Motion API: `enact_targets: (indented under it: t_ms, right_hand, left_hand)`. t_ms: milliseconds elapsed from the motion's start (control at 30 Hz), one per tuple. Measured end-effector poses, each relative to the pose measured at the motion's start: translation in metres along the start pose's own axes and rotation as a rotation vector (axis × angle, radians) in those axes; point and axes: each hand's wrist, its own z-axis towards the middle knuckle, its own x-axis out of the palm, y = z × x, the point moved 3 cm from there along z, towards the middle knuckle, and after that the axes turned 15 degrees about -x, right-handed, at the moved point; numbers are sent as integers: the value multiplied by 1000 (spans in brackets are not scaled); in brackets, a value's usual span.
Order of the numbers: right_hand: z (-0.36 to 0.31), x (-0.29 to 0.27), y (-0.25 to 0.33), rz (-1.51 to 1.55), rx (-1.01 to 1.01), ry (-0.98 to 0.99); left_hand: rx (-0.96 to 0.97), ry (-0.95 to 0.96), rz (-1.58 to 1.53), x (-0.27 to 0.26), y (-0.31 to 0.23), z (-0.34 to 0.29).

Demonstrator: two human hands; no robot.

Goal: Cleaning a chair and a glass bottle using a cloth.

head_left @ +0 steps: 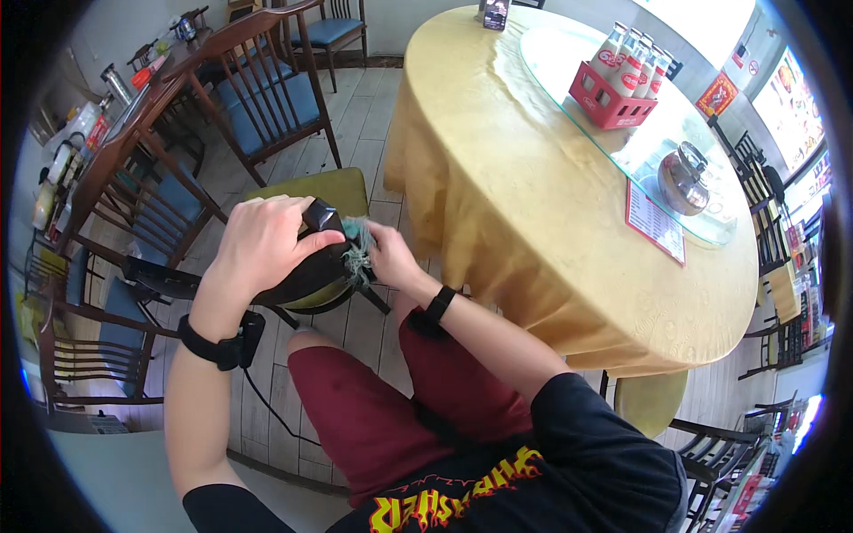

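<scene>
Tiled floor (360, 115) and blue-seated chairs (330, 32) are shown in the head view around a round desk (498, 142). Just beside the desk's left edge, an olive-seated chair (342, 186) is placed, its black back toward the wearer. That back is grasped by the left hand (267, 240), fingers curled over its top, probably for steadying. Green cloth (357, 256) is pinched by the right hand (391, 256) at the back's right end, seemingly to keep it pressed there. The left forearm (191, 400) is held nearly upright; the right forearm (498, 342) is slanted inward.

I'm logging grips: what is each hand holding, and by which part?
The left hand grips a glossy black chair back by its top end. The right hand holds a frayed grey-green cloth, but exactly where it is gripped is hidden.
</scene>
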Motion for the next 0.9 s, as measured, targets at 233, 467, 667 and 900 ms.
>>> enact_targets:
  t_ms: [233,467,667,900]
  right_hand:
    - [37,-17,55,127,-121,-116]
    - [-13,24,-30,198,184,-69]
    - [-22,28,-71,56,234,44]
    - [0,3,33,65,129,-173]
  left_hand:
    - [-33,-64,-373,8,-5,3]
    - [-40,-33,-474,13,2,-2]
    - [-59,-32,-438,15,3,-2]
    - [-97,10,-442,14,2,2]
